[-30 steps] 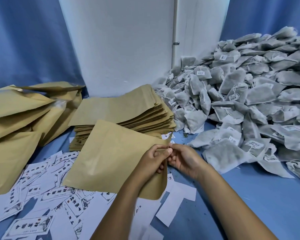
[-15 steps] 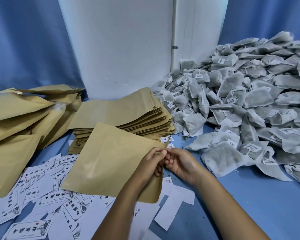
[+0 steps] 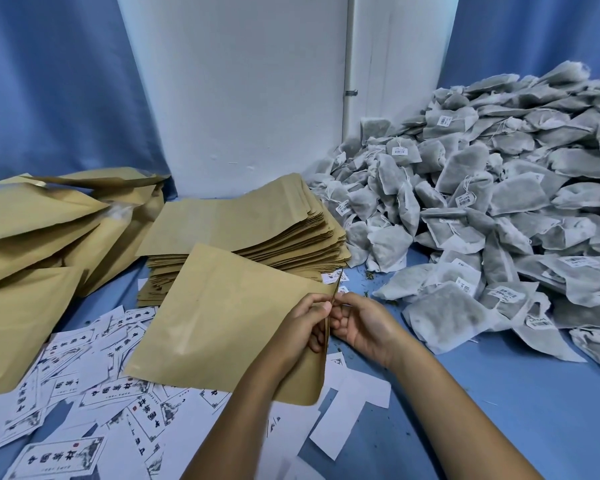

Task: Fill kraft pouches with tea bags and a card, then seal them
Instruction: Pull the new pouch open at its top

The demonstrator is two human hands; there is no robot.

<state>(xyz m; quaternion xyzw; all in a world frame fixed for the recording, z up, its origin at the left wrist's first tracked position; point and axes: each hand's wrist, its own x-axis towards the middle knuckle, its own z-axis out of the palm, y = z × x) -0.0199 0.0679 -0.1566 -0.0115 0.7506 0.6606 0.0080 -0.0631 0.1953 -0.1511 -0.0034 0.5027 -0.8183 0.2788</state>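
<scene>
head view | step: opening a flat kraft pouch [image 3: 222,323] at its mouth, held over the cards [image 3: 94,386] | left hand [image 3: 300,327] and right hand [image 3: 361,323] each pinch one lip (mouth barely parted) | next: spread it, reach right to the tea bags [image 3: 482,220]

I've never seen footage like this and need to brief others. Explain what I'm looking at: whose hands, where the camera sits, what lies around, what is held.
There is no machine here: a person works with bare hands, filmed by a camera worn on the head, looking forward and down. The left hand and right hand both pinch the right edge of one flat brown kraft paper pouch, seemingly at its mouth. Behind it lies a stack of empty flat kraft pouches; at far left, bulkier kraft pouches. At right rises a heap of grey mesh tea bags with small tags. White printed cards lie scattered on the blue surface.
</scene>
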